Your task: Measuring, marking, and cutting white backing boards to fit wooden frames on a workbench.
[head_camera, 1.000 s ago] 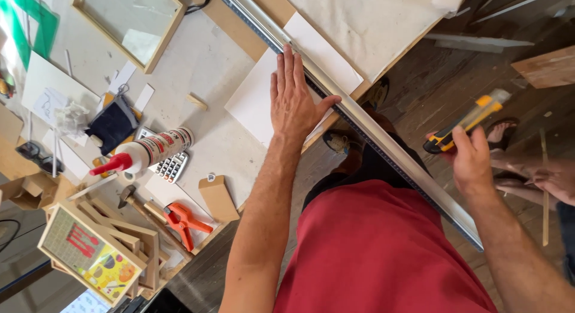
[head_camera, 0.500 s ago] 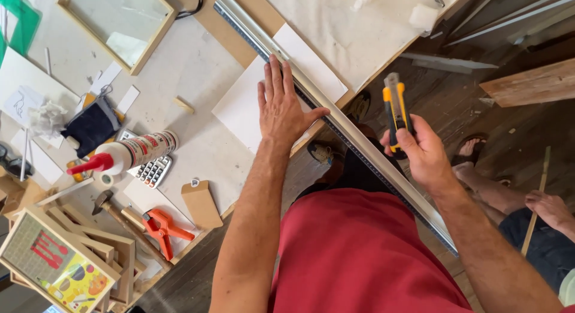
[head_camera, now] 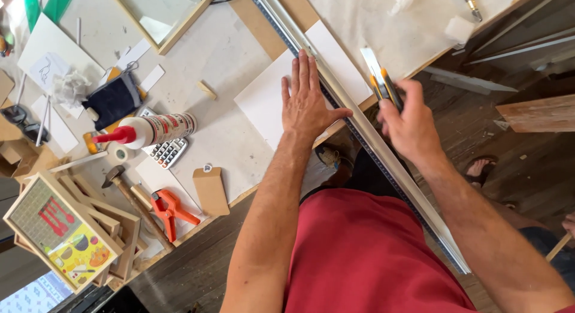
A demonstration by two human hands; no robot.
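1. Pale, scuffed worktop (head_camera: pixel 227 139) runs under my hands, with dark wooden floorboards past its edge at the lower right.
2. My left hand (head_camera: pixel 308 103) lies open and flat, fingers straight and close together, thumb spread out to the side, palm pressing a white sheet of board (head_camera: pixel 263 103) against the bench.
3. That thumb reaches to the long metal straightedge (head_camera: pixel 359 130), a thin silvery bar with a dark ruled edge; its long axis runs diagonally from the upper middle of the bench down to the lower right, overhanging the table edge.
4. My right hand (head_camera: pixel 410 124) is curled tight around a yellow-and-black utility knife (head_camera: pixel 380 79), wrist bent, forearm coming in from the lower right.
5. The knife sits just beside the straightedge on its far side, its long axis pointing up and away from me; the blade end is motion-blurred, so whether it touches the board I can't say.
6. Off to the left lie a glue bottle with a red nozzle (head_camera: pixel 150 130), a calculator (head_camera: pixel 168 152), an orange spring clamp (head_camera: pixel 171 210), a hammer (head_camera: pixel 129 199) and a brown paper tag (head_camera: pixel 211 190).
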